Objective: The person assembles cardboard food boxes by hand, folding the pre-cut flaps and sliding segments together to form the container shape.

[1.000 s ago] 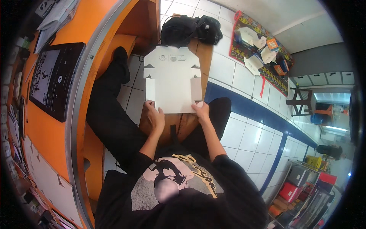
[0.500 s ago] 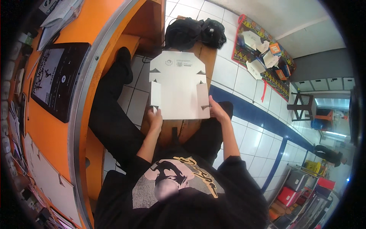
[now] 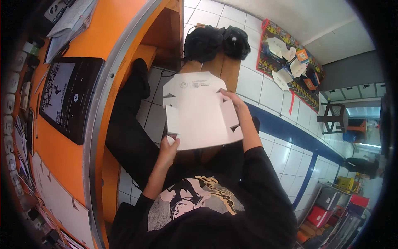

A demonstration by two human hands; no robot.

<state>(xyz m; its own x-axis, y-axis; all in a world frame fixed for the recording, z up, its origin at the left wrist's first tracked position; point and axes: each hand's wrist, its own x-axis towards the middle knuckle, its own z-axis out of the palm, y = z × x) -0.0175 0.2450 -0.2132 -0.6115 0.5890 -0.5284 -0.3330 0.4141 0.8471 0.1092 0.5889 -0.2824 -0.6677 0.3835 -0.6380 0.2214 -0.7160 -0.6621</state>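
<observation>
A flat white die-cut cardboard box blank with side flaps is held over my lap, above a brown wooden bench. My left hand grips its near lower-left corner. My right hand has slid up along the right edge and holds the right side flap, which is partly folded up. Both arms wear black sleeves.
An orange curved counter runs along my left, bearing a black tablet and papers. A black bag sits on the bench's far end. A patterned mat with several folded boxes lies on the white tiled floor at right.
My right hand moved from the blank's near edge up to its right side flap. The blank has tilted slightly and shifted right. The view turned a little.
</observation>
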